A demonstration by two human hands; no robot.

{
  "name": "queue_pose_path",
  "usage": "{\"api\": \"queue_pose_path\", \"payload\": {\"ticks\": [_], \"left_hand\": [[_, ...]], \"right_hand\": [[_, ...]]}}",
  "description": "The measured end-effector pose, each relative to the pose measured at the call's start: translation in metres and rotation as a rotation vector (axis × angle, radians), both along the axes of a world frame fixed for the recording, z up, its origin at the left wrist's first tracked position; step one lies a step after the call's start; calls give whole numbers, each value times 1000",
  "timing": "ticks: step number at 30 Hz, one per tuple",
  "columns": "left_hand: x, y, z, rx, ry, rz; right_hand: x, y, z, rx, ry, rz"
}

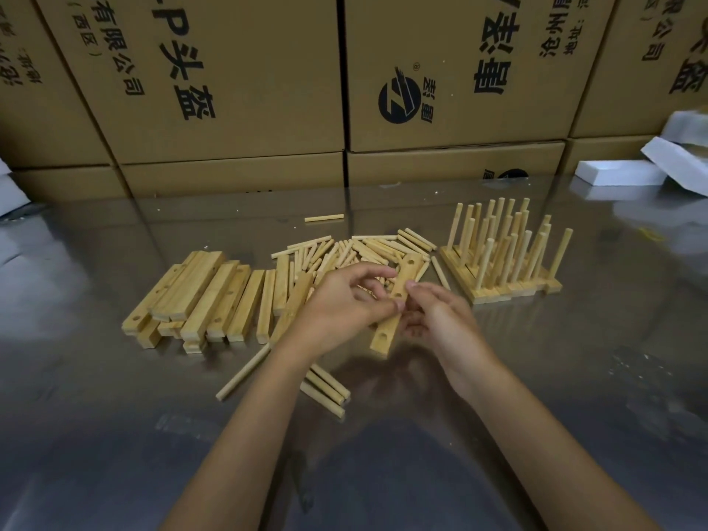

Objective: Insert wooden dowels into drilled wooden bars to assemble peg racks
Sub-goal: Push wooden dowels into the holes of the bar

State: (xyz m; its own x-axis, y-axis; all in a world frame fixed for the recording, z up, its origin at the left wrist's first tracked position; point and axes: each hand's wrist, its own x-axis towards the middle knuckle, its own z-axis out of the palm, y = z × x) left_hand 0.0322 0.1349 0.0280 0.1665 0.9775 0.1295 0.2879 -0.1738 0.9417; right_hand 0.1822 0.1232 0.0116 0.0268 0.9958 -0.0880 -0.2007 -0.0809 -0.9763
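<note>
Got one drilled bar (398, 306) up off the table (536, 377) right now, tilted so its holes face up at me, which makes lining up a peg way easier than hunting for the hole flat on the surface. My left hand (344, 304) is curled round the middle of it, thumb on top, fingers wrapped under. My right hand (440, 320) pinches it from the other side, fingertips right by the middle hole. No dowel in either hand as far as I can see, though my fingers hide a bit there. All three holes that show look empty, so this bar is at the very start, I'd say.

Layout is deliberate: stack of blank bars (195, 300) to my left, loose dowel pile (360, 251) dead centre just behind my hands, finished peg racks (502, 258) parked upright to the right. So stuff flows left to right and I barely have to reach. A few stray dowels (325, 389) lie near my left forearm, one long one (243, 371) beside them, and a loner (323, 218) further back.

The table is shiny metal, quite reflective, with a bit of sawdust crumbs. Behind it there's a wall of stacked cardboard boxes (230, 90) with printed lettering, and some white foam blocks (620, 172) at the far right.
</note>
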Motion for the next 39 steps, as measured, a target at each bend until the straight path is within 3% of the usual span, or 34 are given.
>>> {"api": "queue_pose_path", "payload": {"ticks": [5,7,10,12,14,16,23,26,29,34,39], "left_hand": [[-8,4,-3,-197,-132,12],[-10,3,-3,-298,-244,-85],[-18,6,-2,-246,-370,-56],[-26,8,0,-188,-404,97],[-36,10,4,-151,-338,274],[-46,9,7,-125,-281,352],[-47,9,9,-129,-325,358],[-48,12,8,-193,-418,250],[-50,12,5,-274,-464,120],[-46,8,2,-379,-340,-67],[-37,8,2,-380,-269,-106]], "right_hand": [[-3,-8,1,100,-72,251],[-10,-13,-1,91,11,338],[-23,-15,-8,33,110,340],[-31,-17,-16,120,-128,317],[-36,-21,-25,273,-462,336],[-40,-22,-33,377,-679,401],[-24,-10,-35,461,-925,290],[-21,-8,-35,482,-1009,248],[-20,-5,-34,478,-975,186],[-10,0,-25,497,-593,-5],[-6,-1,-20,560,-577,-9]]}}
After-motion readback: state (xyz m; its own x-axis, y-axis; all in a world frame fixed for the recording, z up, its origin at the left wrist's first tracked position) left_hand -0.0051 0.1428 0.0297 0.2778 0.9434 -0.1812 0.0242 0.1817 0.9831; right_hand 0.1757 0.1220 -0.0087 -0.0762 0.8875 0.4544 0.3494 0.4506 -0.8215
